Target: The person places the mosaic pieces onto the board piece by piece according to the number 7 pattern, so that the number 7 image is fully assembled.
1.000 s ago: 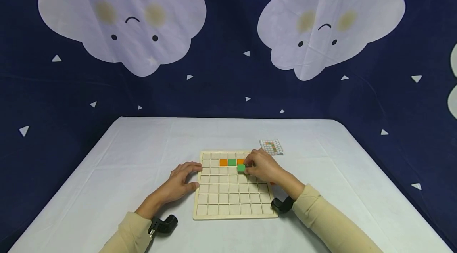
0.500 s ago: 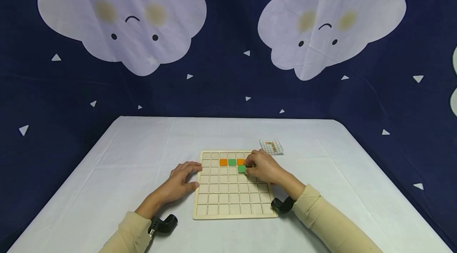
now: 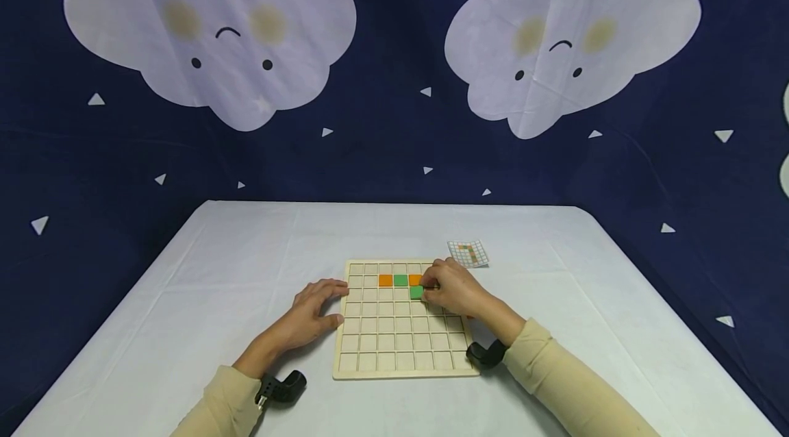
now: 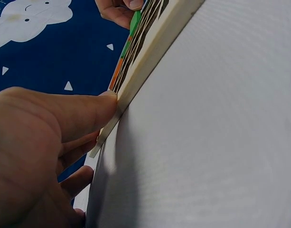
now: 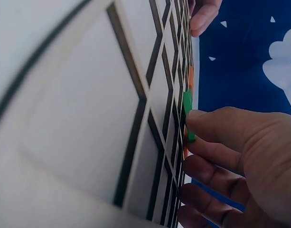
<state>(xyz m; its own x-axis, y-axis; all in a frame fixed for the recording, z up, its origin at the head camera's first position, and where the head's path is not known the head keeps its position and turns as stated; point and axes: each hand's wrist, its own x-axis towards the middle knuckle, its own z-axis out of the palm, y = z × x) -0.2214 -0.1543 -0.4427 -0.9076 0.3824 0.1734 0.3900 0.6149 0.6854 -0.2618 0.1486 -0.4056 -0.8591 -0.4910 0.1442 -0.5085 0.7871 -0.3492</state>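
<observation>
A square wooden grid board (image 3: pixel 377 343) lies on the table. Orange tile (image 3: pixel 385 281), green tile (image 3: pixel 401 281) and a partly covered orange tile (image 3: pixel 415 280) sit side by side in its second row from the back. Just in front of the last one, my right hand (image 3: pixel 455 288) pinches another green tile (image 3: pixel 416 292) by its right side, at a grid cell. In the right wrist view, the thumb presses on this green tile (image 5: pixel 188 116), which stands slightly proud of the grid. My left hand (image 3: pixel 308 314) touches the board's left edge with fingers and thumb extended.
A small pattern card (image 3: pixel 468 254) printed with a coloured grid lies behind the board's back right corner. A bit of orange (image 3: pixel 471 318) shows under the right wrist, mostly hidden. White cloth (image 3: pixel 246 272) covers the table; a dark blue cloud-printed backdrop (image 3: pixel 394 149) hangs behind.
The green tile under my right fingers has shifted very slightly and looks flatter against the board than a second ago. My left hand stays at the board's edge.
</observation>
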